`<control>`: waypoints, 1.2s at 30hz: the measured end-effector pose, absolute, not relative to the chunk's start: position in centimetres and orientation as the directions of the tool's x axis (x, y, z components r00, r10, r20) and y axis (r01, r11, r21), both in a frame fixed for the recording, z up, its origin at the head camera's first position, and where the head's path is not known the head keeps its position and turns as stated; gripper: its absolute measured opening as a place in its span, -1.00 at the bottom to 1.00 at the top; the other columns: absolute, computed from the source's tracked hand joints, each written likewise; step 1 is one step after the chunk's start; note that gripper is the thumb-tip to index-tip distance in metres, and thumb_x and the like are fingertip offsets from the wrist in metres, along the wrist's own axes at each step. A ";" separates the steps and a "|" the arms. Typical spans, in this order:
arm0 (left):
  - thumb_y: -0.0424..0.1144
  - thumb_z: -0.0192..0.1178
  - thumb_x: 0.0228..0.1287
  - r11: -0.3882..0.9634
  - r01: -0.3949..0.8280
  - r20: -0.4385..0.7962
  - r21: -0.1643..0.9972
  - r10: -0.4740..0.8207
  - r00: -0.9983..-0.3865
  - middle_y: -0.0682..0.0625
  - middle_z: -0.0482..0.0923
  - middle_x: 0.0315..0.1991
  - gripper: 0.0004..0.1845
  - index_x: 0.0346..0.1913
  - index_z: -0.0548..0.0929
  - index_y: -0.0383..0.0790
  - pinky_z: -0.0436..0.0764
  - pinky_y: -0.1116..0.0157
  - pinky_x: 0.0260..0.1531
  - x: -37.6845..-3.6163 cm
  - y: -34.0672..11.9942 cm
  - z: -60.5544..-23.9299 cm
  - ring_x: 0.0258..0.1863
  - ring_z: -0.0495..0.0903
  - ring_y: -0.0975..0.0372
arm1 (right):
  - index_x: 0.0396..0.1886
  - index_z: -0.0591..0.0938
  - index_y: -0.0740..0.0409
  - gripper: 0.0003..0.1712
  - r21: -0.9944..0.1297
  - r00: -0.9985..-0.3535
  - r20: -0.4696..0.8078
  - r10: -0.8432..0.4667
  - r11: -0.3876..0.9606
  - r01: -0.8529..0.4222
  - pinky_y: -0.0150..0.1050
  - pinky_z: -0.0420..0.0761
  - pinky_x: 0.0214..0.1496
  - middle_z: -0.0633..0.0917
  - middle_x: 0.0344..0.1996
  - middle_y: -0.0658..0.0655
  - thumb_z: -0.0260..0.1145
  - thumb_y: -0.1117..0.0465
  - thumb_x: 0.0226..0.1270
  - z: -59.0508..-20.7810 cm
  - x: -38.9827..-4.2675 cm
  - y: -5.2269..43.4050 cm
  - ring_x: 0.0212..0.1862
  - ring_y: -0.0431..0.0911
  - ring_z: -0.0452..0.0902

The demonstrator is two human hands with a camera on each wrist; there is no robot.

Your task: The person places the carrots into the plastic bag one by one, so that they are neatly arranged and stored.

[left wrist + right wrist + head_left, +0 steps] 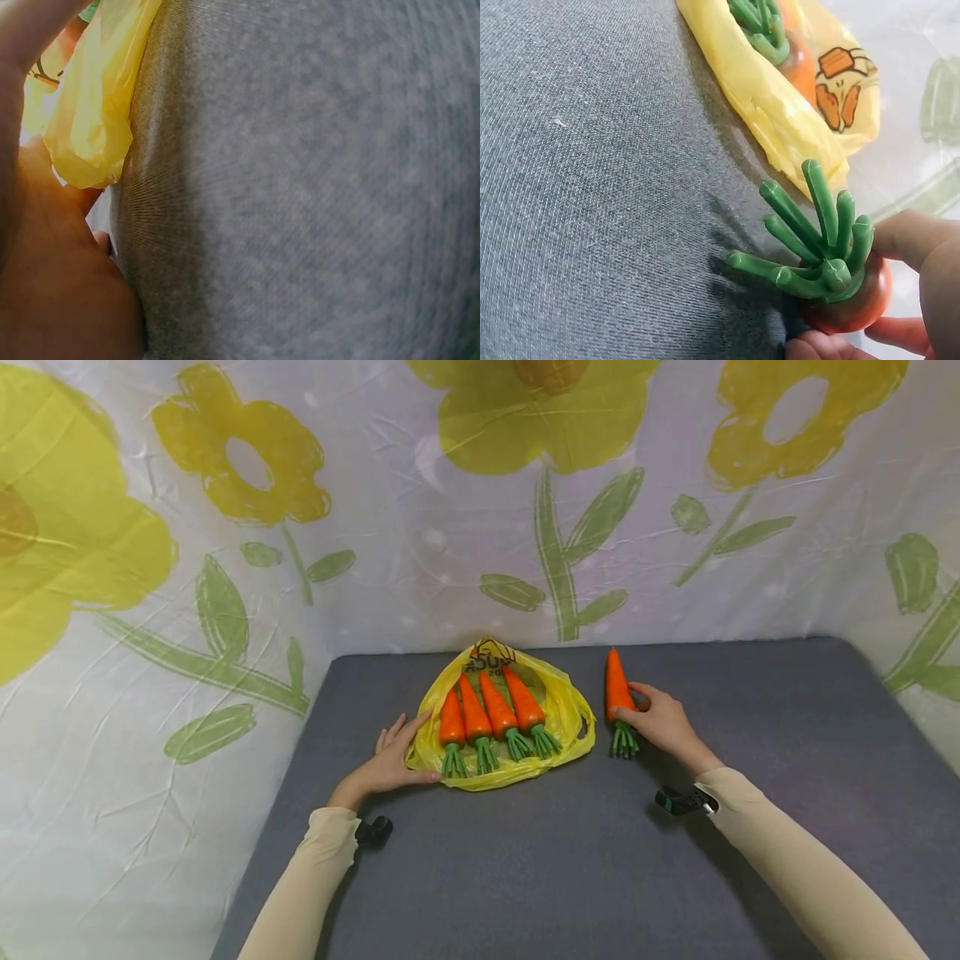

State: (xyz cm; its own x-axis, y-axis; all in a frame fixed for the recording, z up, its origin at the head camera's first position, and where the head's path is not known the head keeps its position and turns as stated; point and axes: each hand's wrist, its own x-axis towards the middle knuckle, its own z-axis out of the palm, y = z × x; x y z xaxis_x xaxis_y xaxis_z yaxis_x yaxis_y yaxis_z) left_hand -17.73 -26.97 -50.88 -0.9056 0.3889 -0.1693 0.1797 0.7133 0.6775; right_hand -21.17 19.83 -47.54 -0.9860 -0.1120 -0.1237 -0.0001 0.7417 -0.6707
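Right hand point(660, 720) is gripping the lone orange plastic carrot with green stalks point(617, 693) on grey fabric tabletop point(525, 860) just right of the crinkly yellow plastic bag point(570, 710), left hand point(393, 760) is lying flat-fingered pinning the bag edge — I'd be keeping that pin firm, lifting carrot clear.

Grey cloth-covered table point(525, 877), white backdrop sheet point(420, 552) with yellow flowers

Open mat point(525, 860) nr front; bag point(570, 727) mid-back.
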 end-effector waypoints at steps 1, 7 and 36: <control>0.12 0.46 0.06 0.710 0.181 -0.167 0.680 0.391 -0.905 -0.12 -0.13 0.62 0.15 0.60 -0.07 0.18 -0.48 -0.26 0.46 -17.7 -27.0 -50.9 0.61 -0.41 -0.12 | 0.49 0.26 0.30 -0.14 -0.673 -0.986 -0.121 -0.112 0.740 -0.001 -0.31 0.50 -0.35 0.69 -0.06 0.44 0.26 -0.10 0.38 -47.4 -21.1 19.9 -0.31 -0.01 0.63; 0.13 0.45 0.06 0.710 0.180 -0.167 0.681 0.389 -0.906 -0.15 -0.13 0.62 0.15 0.60 -0.07 0.18 -0.47 -0.28 0.45 -17.7 -27.0 -50.8 0.61 -0.41 -0.14 | 0.51 0.25 0.24 -0.17 -0.700 -0.985 -0.115 -0.131 0.714 -0.013 -0.30 0.56 -0.37 0.70 -0.12 0.41 0.25 -0.06 0.39 -46.3 -20.9 20.0 -0.37 -0.03 0.65; 0.12 0.47 0.05 0.722 0.177 -0.171 0.668 0.381 -0.909 -0.12 -0.12 0.62 0.15 0.60 -0.07 0.19 -0.47 -0.25 0.46 -17.7 -27.0 -50.9 0.61 -0.41 -0.11 | 0.42 0.41 0.18 -0.27 -0.738 -0.912 -0.023 -0.409 0.622 -0.261 -0.29 0.62 -0.26 0.75 -0.18 0.21 0.37 0.03 0.32 -44.4 -18.1 15.9 -0.28 -0.16 0.66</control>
State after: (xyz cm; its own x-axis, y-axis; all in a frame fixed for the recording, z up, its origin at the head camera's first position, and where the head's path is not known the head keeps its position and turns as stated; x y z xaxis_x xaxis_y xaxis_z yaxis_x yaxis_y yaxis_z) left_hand -17.74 -26.96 -50.94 -0.9086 0.3809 -0.1711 0.1770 0.7224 0.6685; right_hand -18.09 15.90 -44.45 -0.9120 -0.4095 -0.0234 -0.2605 0.6225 -0.7380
